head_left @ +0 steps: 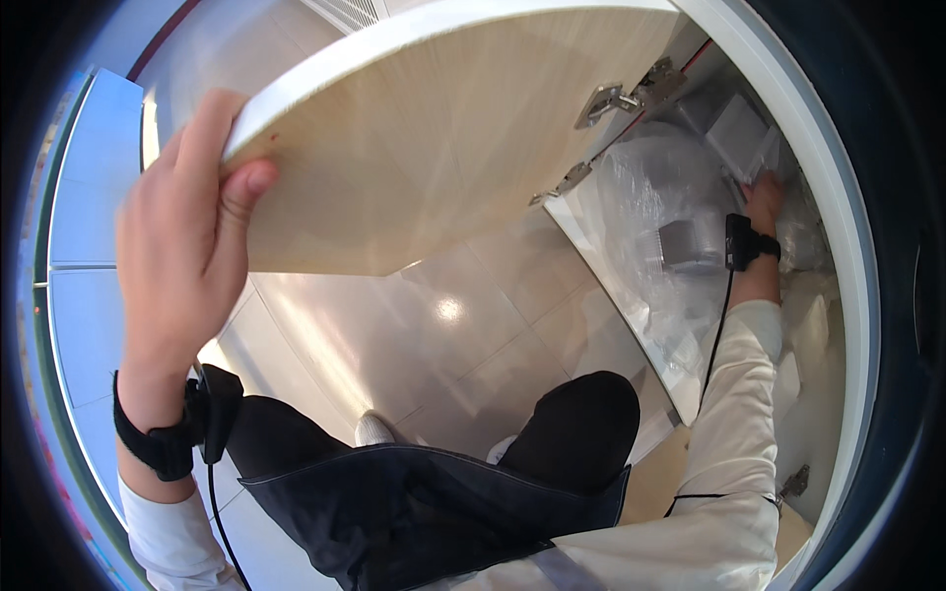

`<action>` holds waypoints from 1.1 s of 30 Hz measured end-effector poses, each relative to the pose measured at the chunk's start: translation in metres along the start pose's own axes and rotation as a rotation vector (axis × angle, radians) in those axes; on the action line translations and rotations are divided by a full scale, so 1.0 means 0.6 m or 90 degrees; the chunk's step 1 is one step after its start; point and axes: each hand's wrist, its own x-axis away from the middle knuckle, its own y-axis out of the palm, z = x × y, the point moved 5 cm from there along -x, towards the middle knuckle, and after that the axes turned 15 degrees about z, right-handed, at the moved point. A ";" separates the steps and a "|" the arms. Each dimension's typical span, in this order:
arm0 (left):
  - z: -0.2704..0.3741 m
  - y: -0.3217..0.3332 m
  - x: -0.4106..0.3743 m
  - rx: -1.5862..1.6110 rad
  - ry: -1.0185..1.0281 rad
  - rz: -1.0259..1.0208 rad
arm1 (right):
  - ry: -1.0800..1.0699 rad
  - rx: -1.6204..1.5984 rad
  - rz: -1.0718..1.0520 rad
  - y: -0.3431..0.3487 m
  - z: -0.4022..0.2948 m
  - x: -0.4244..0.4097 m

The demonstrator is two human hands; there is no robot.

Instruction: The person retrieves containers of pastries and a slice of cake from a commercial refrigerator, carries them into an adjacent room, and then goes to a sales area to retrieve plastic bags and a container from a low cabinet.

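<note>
My left hand (188,199) grips the edge of an open cabinet door (443,140), its thumb on the pale wood-grain inner face. At the right, my right hand (766,193) reaches deep into the cabinet, beside a clear plastic container (739,137). Its fingertips are partly hidden among the plastic, so whether it holds anything cannot be made out. Nearer to me, a stack of clear plastic containers (691,240) lies on crumpled clear plastic bags (643,192).
Metal hinges (610,103) join the door to the cabinet. The cabinet's white bottom edge (621,310) runs beside my right knee. A second hinge (794,480) shows at the lower right. Glossy floor tiles (473,332) lie below me. Blue-lit panels (92,177) stand at the left.
</note>
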 end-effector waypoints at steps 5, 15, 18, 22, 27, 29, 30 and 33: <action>-0.005 0.029 -0.005 0.034 0.021 0.014 | 0.018 0.000 -0.025 -0.128 0.020 0.028; -0.031 0.021 -0.019 -0.019 0.032 0.013 | -0.032 -0.111 0.028 -0.278 0.010 0.017; -0.021 0.031 -0.020 -0.019 0.063 0.036 | -0.058 -0.117 -0.015 -0.313 0.002 0.027; -0.016 0.031 -0.016 -0.053 0.088 0.049 | -0.260 -0.139 0.022 -0.269 -0.062 0.175; -0.031 0.050 -0.020 -0.043 0.046 0.014 | -0.453 -0.114 0.059 -0.238 -0.151 0.333; -0.036 0.051 -0.023 -0.036 0.034 0.005 | -0.486 -0.098 -0.030 -0.245 -0.116 0.370; -0.042 0.049 -0.022 -0.047 0.022 -0.001 | -0.508 -0.030 -0.069 -0.236 -0.098 0.403; -0.055 0.063 -0.018 -0.057 0.017 0.005 | -0.536 0.226 -0.191 -0.223 -0.038 0.480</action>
